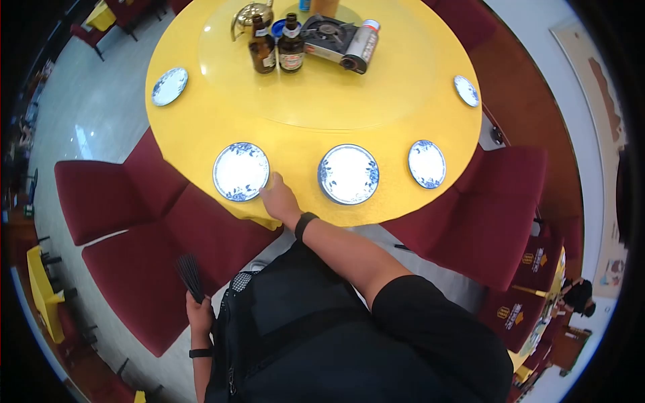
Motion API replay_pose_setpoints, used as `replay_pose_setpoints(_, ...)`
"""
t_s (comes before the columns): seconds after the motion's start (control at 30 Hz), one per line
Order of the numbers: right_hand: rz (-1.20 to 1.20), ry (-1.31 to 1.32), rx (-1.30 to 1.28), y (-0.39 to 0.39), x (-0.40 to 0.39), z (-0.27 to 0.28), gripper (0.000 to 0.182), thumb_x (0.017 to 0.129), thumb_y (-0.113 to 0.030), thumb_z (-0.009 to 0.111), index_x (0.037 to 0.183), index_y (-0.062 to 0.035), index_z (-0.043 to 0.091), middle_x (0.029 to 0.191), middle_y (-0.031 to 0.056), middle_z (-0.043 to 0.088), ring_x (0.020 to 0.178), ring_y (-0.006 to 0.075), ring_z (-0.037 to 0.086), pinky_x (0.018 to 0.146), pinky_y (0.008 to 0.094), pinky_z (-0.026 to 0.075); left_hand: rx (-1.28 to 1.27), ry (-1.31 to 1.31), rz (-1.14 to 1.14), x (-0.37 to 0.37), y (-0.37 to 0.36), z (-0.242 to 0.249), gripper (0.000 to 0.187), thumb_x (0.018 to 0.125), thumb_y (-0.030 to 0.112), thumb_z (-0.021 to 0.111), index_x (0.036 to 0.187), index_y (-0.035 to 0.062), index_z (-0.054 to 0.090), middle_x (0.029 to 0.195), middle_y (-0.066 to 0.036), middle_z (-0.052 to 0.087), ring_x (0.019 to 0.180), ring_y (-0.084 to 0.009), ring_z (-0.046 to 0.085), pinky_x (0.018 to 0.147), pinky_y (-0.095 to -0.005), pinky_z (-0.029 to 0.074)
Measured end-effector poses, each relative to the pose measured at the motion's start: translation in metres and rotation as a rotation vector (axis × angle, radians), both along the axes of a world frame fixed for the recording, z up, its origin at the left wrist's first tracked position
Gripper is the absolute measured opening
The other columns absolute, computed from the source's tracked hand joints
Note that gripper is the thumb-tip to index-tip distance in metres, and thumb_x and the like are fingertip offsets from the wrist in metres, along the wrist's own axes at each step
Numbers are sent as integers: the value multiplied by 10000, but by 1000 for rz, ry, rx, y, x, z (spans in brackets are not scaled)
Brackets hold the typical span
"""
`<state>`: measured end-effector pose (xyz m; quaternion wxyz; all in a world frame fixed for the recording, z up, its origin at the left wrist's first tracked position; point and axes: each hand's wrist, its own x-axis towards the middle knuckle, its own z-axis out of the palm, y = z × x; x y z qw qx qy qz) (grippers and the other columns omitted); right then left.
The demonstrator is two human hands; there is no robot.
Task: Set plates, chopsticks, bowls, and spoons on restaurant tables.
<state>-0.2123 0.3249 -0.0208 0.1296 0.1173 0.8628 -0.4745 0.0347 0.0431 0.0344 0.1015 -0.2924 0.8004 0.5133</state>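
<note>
My right hand point(279, 201) is at the lower right rim of a white plate with blue flowers point(240, 171), near the front edge of the round table. Its thumb and fingers close on that rim, though part of the fingers is hidden. Low at my left side, my left hand point(199, 314) is closed around a bundle of black chopsticks point(189, 275), which point up and fan out slightly. To the right of my right hand sits what looks like a stack of matching plates point(348, 174). Another blue-flowered plate point(426, 164) lies farther right.
Single plates lie at the table's left point(170, 86) and right point(466, 91). On the glass turntable point(322, 111) stand brown bottles point(291, 47), a kettle point(252, 12) and a portable gas stove point(329, 39) with a canister point(363, 43). Dark red chairs point(144, 282) surround the yellow tablecloth.
</note>
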Motion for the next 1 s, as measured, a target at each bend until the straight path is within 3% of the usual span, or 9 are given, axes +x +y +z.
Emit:
replay_pose_setpoints(0.1, 67, -34, -163, 13, 29, 16, 499, 891, -264, 584, 1261, 41, 444, 976, 261, 648, 918, 407, 634, 810, 469, 496, 83, 38, 21, -16, -9, 1, 230, 812, 10, 533, 1020, 81, 466, 711, 2, 504, 542, -85, 504, 478, -246, 417)
replay_pose_setpoints(0.27, 295, -169, -450, 0, 65, 35, 486, 904, -331, 614, 1204, 40, 520, 878, 154, 661, 821, 272, 648, 753, 372, 517, 218, 149, 62, -85, 7, 54, 139, 873, 42, 523, 977, 85, 441, 669, -12, 488, 507, -88, 491, 462, -241, 432)
replay_pose_setpoints(0.33, 600, 12, -437, -12, 70, 61, 490, 910, -350, 622, 1203, 32, 534, 978, 151, 657, 927, 247, 639, 815, 359, 509, 247, 250, 27, -115, 14, 73, 137, 882, 40, 520, 983, 78, 435, 675, -16, 490, 511, -90, 490, 467, -243, 435)
replay_pose_setpoints(0.43, 671, -5, -616, -30, 75, 110, 544, 894, -344, 649, 1252, 38, 500, 1091, 175, 630, 1030, 231, 613, 879, 341, 490, 453, 443, -29, -152, 51, 116, 181, 896, 28, 523, 1051, 53, 434, 752, -41, 515, 553, -101, 500, 490, -248, 447)
replay_pose_setpoints(0.53, 614, -99, -846, -49, 87, 144, 564, 851, -323, 698, 1234, 35, 490, 1055, 146, 610, 969, 189, 595, 836, 321, 483, 690, 623, 48, -173, 86, 143, 160, 920, 19, 520, 1059, 39, 445, 792, -45, 508, 595, -92, 493, 511, -238, 447)
replay_pose_setpoints(0.67, 441, 7, -758, -64, 109, 144, 433, 781, -233, 723, 1073, -3, 500, 836, 49, 528, 754, 135, 501, 667, 291, 431, 847, 675, -49, -180, 91, 124, 269, 916, -3, 509, 1166, 33, 417, 855, -55, 505, 615, -106, 503, 518, -257, 463)
replay_pose_setpoints(0.77, 425, -33, -619, -52, 121, 135, 396, 770, -182, 698, 1065, -12, 497, 822, 39, 530, 736, 126, 504, 644, 286, 425, 842, 688, -94, -163, 106, 125, 340, 911, -35, 482, 1227, 33, 379, 874, -66, 500, 628, -122, 519, 562, -279, 489)
replay_pose_setpoints(0.9, 295, 104, -642, -39, 158, 123, 354, 766, -87, 639, 1088, -23, 507, 834, 44, 545, 742, 131, 520, 663, 290, 448, 876, 685, -211, -134, 123, 102, 271, 909, -30, 510, 1158, 31, 423, 882, -77, 549, 662, -141, 561, 602, -289, 513)
replay_pose_setpoints(1.0, 280, 196, -582, -24, 175, 85, 448, 740, -29, 631, 1176, -23, 525, 944, 80, 606, 860, 143, 564, 770, 300, 469, 1044, 455, -221, -107, 138, 91, 163, 886, -4, 588, 1032, 4, 515, 826, -98, 610, 746, -174, 633, 642, -286, 533)
